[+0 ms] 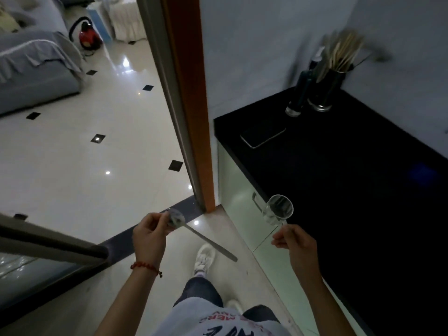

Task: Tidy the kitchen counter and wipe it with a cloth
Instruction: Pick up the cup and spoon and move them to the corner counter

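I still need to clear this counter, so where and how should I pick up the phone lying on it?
Grip the phone by its two long edges, coming from above. It lies flat on the black counter near the front left corner, apart from the utensil holder, so nothing crowds it.

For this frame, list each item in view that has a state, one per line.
left hand: closed on a spoon, handle pointing away and down
right hand: pinching a clear glass, tilted
phone: lying flat on the black counter, screen dark
utensil holder: upright, full of chopsticks
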Demonstrator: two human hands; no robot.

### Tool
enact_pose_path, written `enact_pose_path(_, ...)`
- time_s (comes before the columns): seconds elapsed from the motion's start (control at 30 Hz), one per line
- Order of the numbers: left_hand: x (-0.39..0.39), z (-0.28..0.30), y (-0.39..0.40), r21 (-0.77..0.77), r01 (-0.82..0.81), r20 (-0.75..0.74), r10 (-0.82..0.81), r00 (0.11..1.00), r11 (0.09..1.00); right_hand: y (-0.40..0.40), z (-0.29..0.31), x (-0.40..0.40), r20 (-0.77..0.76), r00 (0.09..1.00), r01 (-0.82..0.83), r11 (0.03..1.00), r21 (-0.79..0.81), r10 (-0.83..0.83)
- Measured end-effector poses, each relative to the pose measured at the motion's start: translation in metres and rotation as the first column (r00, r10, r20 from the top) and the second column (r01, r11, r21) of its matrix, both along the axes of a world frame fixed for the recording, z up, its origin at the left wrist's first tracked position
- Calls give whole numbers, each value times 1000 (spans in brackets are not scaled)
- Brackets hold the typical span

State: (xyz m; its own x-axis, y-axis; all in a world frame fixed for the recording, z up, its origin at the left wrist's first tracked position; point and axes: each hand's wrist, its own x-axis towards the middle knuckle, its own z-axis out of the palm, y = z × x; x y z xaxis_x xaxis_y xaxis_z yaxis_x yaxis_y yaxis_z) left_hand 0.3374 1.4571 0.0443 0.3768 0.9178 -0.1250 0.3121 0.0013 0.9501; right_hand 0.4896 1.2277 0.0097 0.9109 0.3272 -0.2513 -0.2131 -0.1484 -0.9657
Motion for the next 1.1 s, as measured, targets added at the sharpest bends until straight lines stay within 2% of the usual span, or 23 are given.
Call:
enact_pose_path(0.13,68,-2,48,24,151,-20,-151,988,988,21,-1,27,-19,987,160,987,13,-160)
enact_pose_path(0.3,162,5,96,12,365,-43,-364,930,931,46,0,52,-29,923,384,923,-17,-384)
enact_pose_path(0.5,247,16,100,-36,537,-22,-538,843,843,59,5,68,-61,836,543,838,-44,-545)
enact_pose_path(0.73,322,14,75,-49,676,-36,-678,734,735,43,9,116,-48,798,595,798,-101,-601)
enact_pose_path(1.1,406,9,21,-65,634,-92,-638,765,770,6,12,280,-29,837,538,833,-133,-546)
